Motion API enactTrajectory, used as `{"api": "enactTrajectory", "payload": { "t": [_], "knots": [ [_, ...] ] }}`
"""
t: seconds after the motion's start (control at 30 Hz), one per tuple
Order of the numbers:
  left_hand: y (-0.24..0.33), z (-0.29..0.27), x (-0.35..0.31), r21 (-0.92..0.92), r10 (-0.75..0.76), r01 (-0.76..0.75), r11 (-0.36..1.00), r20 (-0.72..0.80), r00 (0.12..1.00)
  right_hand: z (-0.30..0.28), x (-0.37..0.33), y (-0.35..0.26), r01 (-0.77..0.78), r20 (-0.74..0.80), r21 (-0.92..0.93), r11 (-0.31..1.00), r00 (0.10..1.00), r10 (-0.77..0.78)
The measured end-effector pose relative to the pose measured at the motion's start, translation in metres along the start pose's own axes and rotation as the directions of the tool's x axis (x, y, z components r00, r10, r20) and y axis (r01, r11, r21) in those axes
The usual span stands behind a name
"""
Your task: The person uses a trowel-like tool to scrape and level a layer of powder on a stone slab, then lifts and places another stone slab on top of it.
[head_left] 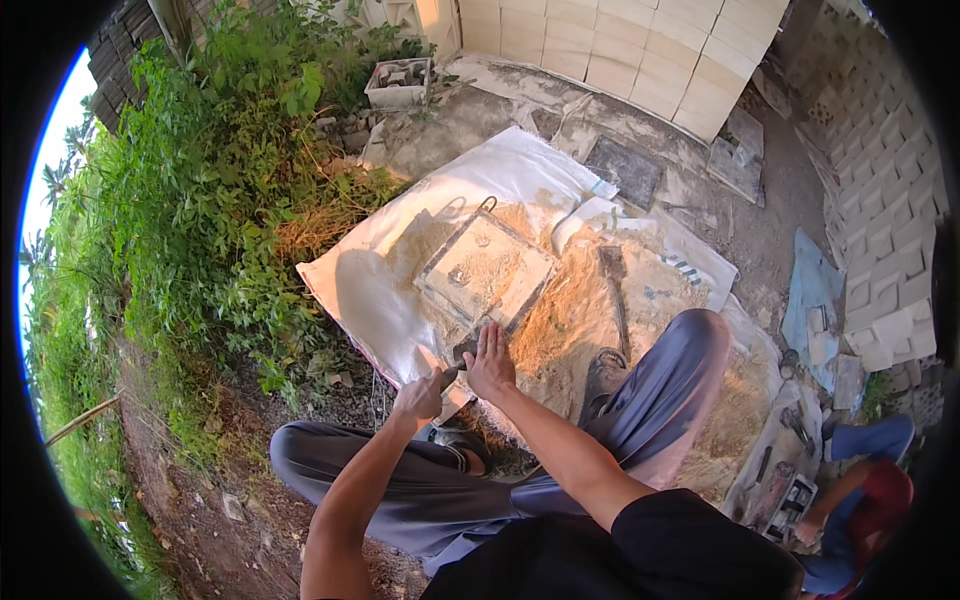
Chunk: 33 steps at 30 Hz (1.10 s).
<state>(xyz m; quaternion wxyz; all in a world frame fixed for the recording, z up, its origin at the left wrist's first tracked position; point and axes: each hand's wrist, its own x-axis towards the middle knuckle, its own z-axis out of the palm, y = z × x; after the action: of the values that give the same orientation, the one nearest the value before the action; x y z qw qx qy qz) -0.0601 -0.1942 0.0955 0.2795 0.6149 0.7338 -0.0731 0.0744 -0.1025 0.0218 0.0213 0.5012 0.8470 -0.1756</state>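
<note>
My left hand (418, 396) is closed around the dark handle of a small trowel (464, 349). Beside it, my right hand (490, 364) has its fingers stretched out and together, lying flat at the trowel's blade, which it partly hides. Both hands are at the near corner of a square metal mould frame (533, 308), with a wire loop at its far corner. Inside the frame is pale, sandy powder (485, 262), spread unevenly. The frame rests on a white woven sheet (375, 300) between my bent knees.
A heap of tan sand (565, 310) lies right of the frame, with a long-handled tool (617, 300) on it. Plants (220, 190) crowd the left. Patterned tiles (620, 50) stack behind. Another person (860, 510) works at a mould (790, 505) at lower right.
</note>
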Motion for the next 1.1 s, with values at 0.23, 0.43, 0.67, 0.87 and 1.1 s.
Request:
{"api": "enactTrajectory", "payload": {
  "t": [0.23, 0.43, 0.67, 0.87, 1.1],
  "knots": [
    [-0.009, -0.033, 0.003, -0.014, 0.051, -0.052, 0.999, -0.069, 0.996, -0.016, 0.008, 0.016, 0.063, 0.002, 0.265, 0.962, 0.998, -0.066],
    [0.051, -0.027, 0.131, -0.218, 0.067, -0.134, 0.967, -0.288, 0.955, -0.09, 0.111, 0.076, -0.083, -0.083, 0.211, 0.974, 0.991, 0.102],
    [0.05, -0.044, 0.189, -0.26, 0.102, -0.163, 0.952, -0.232, 0.967, -0.073, 0.166, 0.111, -0.019, -0.069, 0.033, 0.999, 0.997, 0.021],
    [0.029, -0.031, 0.155, -0.278, 0.106, -0.157, 0.948, -0.19, 0.976, -0.043, 0.145, 0.086, 0.026, -0.062, -0.016, 1.0, 0.998, -0.027],
    [-0.019, 0.0, 0.099, -0.228, 0.077, -0.114, 0.967, -0.166, 0.983, -0.008, 0.092, 0.027, 0.001, -0.142, -0.078, 0.997, 0.99, -0.012]
  ]
}}
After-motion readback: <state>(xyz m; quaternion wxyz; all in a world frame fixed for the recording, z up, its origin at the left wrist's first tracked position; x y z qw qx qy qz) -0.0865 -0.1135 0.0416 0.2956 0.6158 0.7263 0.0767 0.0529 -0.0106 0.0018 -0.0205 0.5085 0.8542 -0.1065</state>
